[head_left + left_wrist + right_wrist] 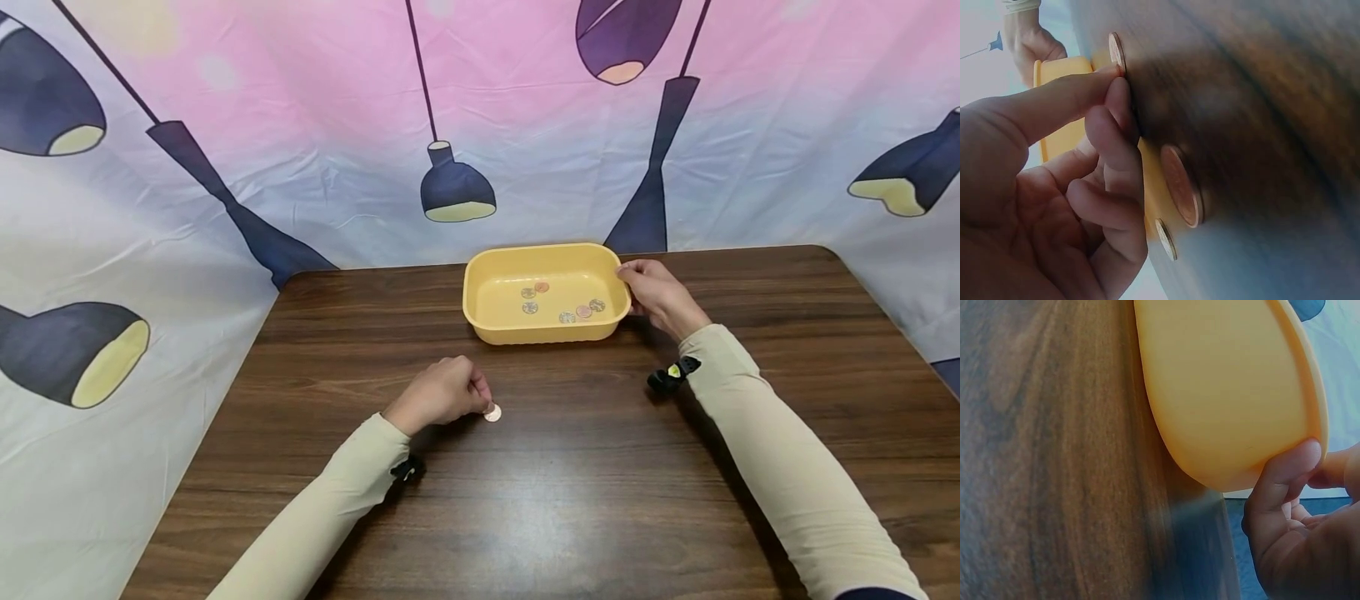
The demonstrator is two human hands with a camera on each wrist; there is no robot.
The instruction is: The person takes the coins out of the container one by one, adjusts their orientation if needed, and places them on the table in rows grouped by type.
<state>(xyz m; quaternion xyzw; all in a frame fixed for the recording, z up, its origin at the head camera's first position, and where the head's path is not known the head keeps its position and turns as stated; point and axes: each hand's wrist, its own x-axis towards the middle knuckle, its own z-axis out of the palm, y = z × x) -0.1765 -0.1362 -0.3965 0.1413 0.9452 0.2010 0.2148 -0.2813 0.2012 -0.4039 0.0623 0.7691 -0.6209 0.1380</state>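
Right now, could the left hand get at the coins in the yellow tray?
Probably yes: the coins lie in the open yellow tray, and the right hand grips only its right end, leaving the left hand a clear way.

The tub (pixel 546 336) sits on the table (pixel 540 500) by its far edge, just before the cloth backdrop (pixel 360 217); in it lie six coins (pixel 583 312), three left of centre, three to the right. The right hand (pixel 660 298) is at the tub's right end. Before the tub, leftward, is the left hand (pixel 444 392), a coin (pixel 493 413) at its fingertips, two more coins (pixel 1183 187) beside it on the table
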